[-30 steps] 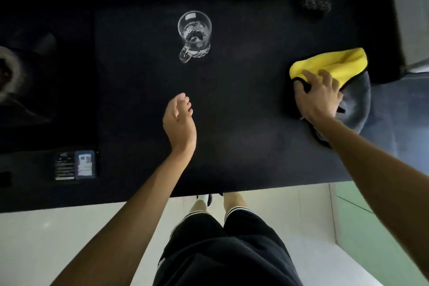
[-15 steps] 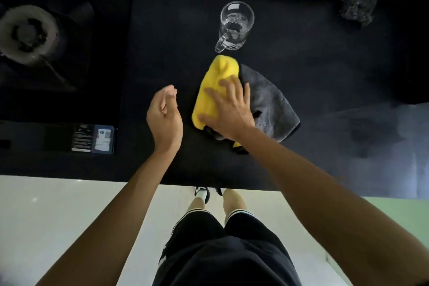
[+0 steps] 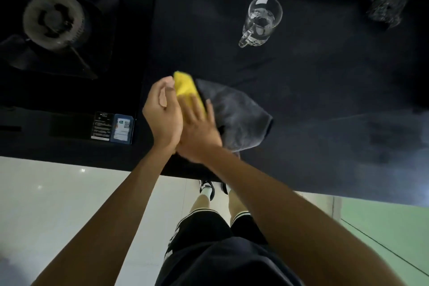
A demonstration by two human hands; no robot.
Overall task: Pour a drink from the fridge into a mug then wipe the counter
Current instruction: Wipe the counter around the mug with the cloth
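A yellow and grey cloth [image 3: 234, 111] lies on the black counter [image 3: 313, 90], near its front edge. My right hand [image 3: 199, 130] presses flat on the cloth's yellow part with fingers spread. My left hand [image 3: 162, 116] is right beside it on the left, loosely curled, its fingers touching the yellow edge. Whether the left hand grips the cloth is not clear. A clear glass mug [image 3: 261, 20] stands upright farther back on the counter, handle toward me, with a little clear liquid in it.
A gas burner [image 3: 54, 22] sits on the hob at the left, with a label sticker [image 3: 113, 129] at its front. A dark crumpled object [image 3: 386, 10] lies at the back right. Pale floor and my legs are below the counter edge.
My right hand has slid the cloth from the counter's right end leftward to the middle front. It now meets my left hand, which has closed in on the cloth's yellow edge.
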